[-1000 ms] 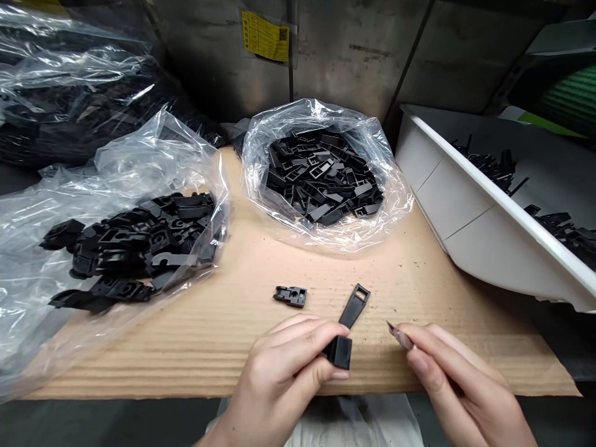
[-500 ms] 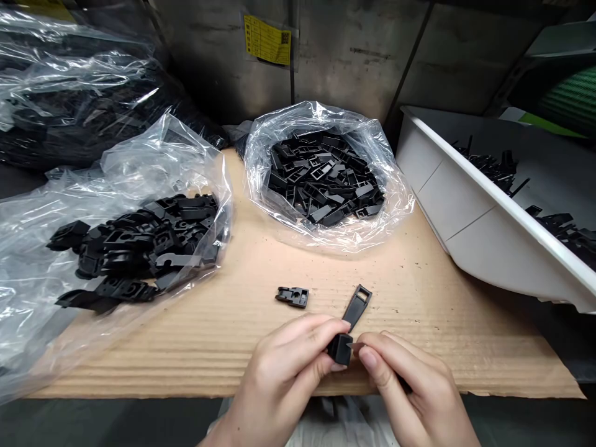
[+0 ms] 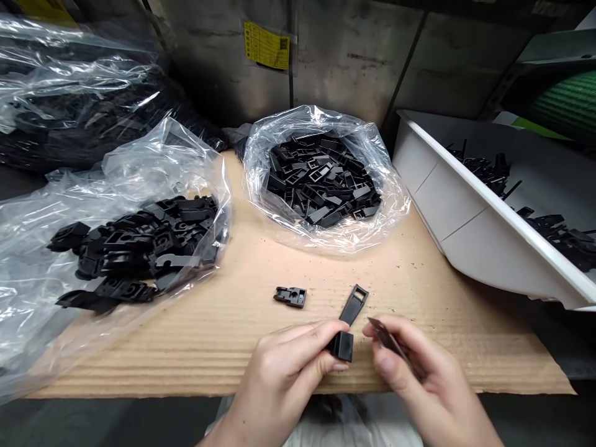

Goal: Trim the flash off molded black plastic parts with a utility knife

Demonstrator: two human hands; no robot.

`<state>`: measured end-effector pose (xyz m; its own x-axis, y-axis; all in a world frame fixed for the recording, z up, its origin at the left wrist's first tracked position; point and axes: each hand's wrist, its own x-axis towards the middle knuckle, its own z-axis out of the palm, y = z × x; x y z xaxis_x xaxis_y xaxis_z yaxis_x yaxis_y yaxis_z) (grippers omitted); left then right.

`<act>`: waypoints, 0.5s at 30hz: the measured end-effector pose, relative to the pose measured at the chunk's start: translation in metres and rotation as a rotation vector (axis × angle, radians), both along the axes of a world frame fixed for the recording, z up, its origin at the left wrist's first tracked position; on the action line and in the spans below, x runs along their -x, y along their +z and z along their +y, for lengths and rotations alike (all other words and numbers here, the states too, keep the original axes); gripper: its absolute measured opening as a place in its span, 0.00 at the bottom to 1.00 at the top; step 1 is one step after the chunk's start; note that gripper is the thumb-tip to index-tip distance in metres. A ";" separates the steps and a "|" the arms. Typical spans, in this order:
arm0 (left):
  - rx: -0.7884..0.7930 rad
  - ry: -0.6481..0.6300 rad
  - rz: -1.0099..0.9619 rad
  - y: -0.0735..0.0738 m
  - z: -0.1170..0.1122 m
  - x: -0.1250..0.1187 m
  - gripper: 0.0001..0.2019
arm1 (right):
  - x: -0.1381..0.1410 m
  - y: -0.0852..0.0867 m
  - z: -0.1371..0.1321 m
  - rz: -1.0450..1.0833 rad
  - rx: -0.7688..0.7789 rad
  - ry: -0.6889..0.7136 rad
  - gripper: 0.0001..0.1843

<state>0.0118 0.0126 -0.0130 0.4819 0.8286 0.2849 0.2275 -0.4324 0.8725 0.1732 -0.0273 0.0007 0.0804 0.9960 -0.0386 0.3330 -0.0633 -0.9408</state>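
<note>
Corrugated brown cardboard (image 3: 419,292) covered the work surface in front of a dull metal wall bearing a yellow label (image 3: 266,45). Near the front edge, the left hand (image 3: 284,372) was closed around the blocky end of a long black plastic clip (image 3: 347,326), thumb below and fingers on top, so that the part's slim looped end stuck out past the fingertips, up and away from the person. The right hand (image 3: 419,379) sat just beside it, apart from the clip, its thumb and forefinger pinched on a small thin grey blade (image 3: 382,332) whose tip pointed toward the part without touching it. A small black plastic bracket (image 3: 290,296) lay loose on the cardboard just beyond the left hand. Farther back stood an open clear plastic bag of black clips (image 3: 323,180), a second clear bag of black brackets (image 3: 139,242) to the left, and a tilted white plastic tray (image 3: 465,211) on the right.
</note>
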 end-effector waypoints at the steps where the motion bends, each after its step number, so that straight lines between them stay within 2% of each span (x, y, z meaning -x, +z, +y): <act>1: 0.023 -0.036 -0.020 0.001 0.000 0.000 0.12 | 0.002 0.001 0.004 0.012 0.063 0.020 0.11; 4: 0.075 -0.093 -0.067 0.003 0.000 0.003 0.07 | 0.006 0.002 0.015 0.010 0.133 0.041 0.11; 6: 0.123 -0.047 -0.068 0.003 -0.002 0.006 0.09 | 0.005 0.003 0.016 0.033 0.118 -0.017 0.12; 9: 0.307 0.020 -0.096 0.003 -0.005 0.010 0.10 | -0.002 0.000 0.008 0.052 0.066 -0.092 0.12; 11: 0.394 0.008 -0.143 0.003 -0.006 0.011 0.14 | -0.007 -0.004 0.000 -0.026 -0.055 -0.115 0.09; 13: 0.404 -0.021 -0.165 0.003 -0.006 0.009 0.18 | -0.010 -0.010 -0.007 -0.169 -0.246 -0.077 0.07; 15: 0.417 -0.013 -0.190 0.001 -0.006 0.006 0.15 | -0.009 -0.016 -0.011 -0.300 -0.419 -0.014 0.09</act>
